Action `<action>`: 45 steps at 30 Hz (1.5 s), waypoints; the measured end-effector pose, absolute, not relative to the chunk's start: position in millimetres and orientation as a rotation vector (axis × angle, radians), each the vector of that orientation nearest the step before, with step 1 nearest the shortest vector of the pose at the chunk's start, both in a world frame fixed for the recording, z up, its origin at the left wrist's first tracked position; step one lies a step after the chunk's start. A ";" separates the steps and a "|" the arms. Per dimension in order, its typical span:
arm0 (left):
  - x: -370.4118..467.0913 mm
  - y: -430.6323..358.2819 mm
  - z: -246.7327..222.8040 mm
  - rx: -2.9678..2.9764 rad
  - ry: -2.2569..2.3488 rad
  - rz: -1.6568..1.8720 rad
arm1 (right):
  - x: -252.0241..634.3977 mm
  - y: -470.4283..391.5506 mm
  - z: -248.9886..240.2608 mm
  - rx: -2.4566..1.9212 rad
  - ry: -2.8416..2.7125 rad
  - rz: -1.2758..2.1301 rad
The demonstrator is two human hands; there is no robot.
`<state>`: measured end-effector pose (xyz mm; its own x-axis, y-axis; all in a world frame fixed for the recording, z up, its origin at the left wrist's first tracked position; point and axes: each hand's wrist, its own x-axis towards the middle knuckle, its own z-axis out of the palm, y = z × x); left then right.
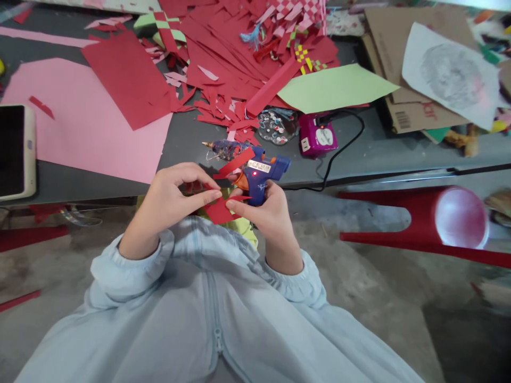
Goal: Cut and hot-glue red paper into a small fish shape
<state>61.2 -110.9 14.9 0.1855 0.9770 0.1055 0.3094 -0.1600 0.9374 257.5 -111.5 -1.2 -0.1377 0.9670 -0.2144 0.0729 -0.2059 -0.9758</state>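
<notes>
Close to my body, at the table's front edge, my left hand (173, 192) pinches a small red paper piece (216, 211) between thumb and fingers. My right hand (268, 214) has its thumb on the same piece's right side, while its fingers wrap round the handle of a blue glue gun (259, 169). The gun's glue-crusted nozzle points left, and a small red light glows on its body. A red paper strip (238, 162) lies across the gun's front. My curled fingers partly hide the paper's back side and the trigger.
Red paper scraps (223, 64) are heaped at the back. Pink sheet (80, 117) and phone (16, 151) lie left. A purple power adapter (318, 137) with a black cord stands right of a clear dish (278, 126). Cardboard (415, 114) lies farther right, above a red stool (423, 213).
</notes>
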 end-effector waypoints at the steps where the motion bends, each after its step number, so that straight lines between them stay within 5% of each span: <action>1: 61.9 -110.8 14.9 1.597 1.233 1.004 | 257.7 -111.7 -1.4 -1.338 -1.259 1.450; 7: 64.8 -109.9 10.3 1.325 1.174 1.247 | 258.2 -113.2 -0.6 -1.319 -1.256 1.461; 13: 47.4 -112.2 6.9 1.500 1.647 1.503 | 259.7 -111.4 1.3 -1.337 -1.210 1.440; 28: 71.1 -140.2 -13.5 2.032 1.580 0.174 | 268.7 -102.2 1.9 -1.345 -1.089 1.332; 45: 72.1 -131.1 3.1 1.403 1.301 0.754 | 263.4 -101.9 -0.3 -1.270 -1.009 1.393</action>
<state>72.1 -131.1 3.1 0.2158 0.9573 -0.1923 0.3083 0.1201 0.9437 263.4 -101.9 -0.3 0.0051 0.9805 -0.1966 -0.1182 -0.1946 -0.9737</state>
